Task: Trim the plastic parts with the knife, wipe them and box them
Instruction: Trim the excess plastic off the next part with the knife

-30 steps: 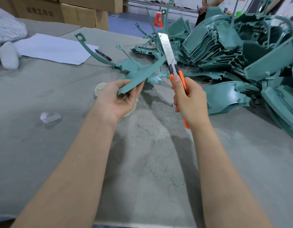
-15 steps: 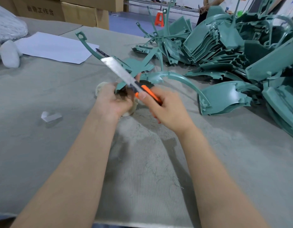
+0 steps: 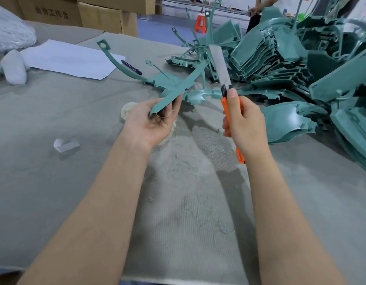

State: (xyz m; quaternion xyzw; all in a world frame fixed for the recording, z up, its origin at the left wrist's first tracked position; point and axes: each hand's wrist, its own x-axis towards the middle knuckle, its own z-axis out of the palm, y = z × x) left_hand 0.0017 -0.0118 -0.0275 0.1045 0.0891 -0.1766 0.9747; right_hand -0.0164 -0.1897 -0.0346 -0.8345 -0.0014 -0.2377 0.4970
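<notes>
My left hand (image 3: 153, 122) grips the near end of a long curved green plastic part (image 3: 184, 83) and holds it up over the table, its far end pointing up and right. My right hand (image 3: 244, 126) grips an orange utility knife (image 3: 226, 99) upright, its long grey blade extended and pointing up and away. The blade stands just right of the part and does not touch it. A thin pale shaving hangs from the part's near end by my left fingers.
A big heap of green plastic parts (image 3: 291, 64) fills the right and back of the grey table (image 3: 54, 171). White paper (image 3: 71, 58) with a pen (image 3: 131, 67), a roll of tape (image 3: 127, 112), cardboard boxes (image 3: 99, 15) and a white bag (image 3: 9, 31) lie to the left. Shavings litter the middle.
Half a second ago the blade lay across the part near my left hand, pointing left. My right hand has since swung the knife away to the right and upright, as it was one second ago.
</notes>
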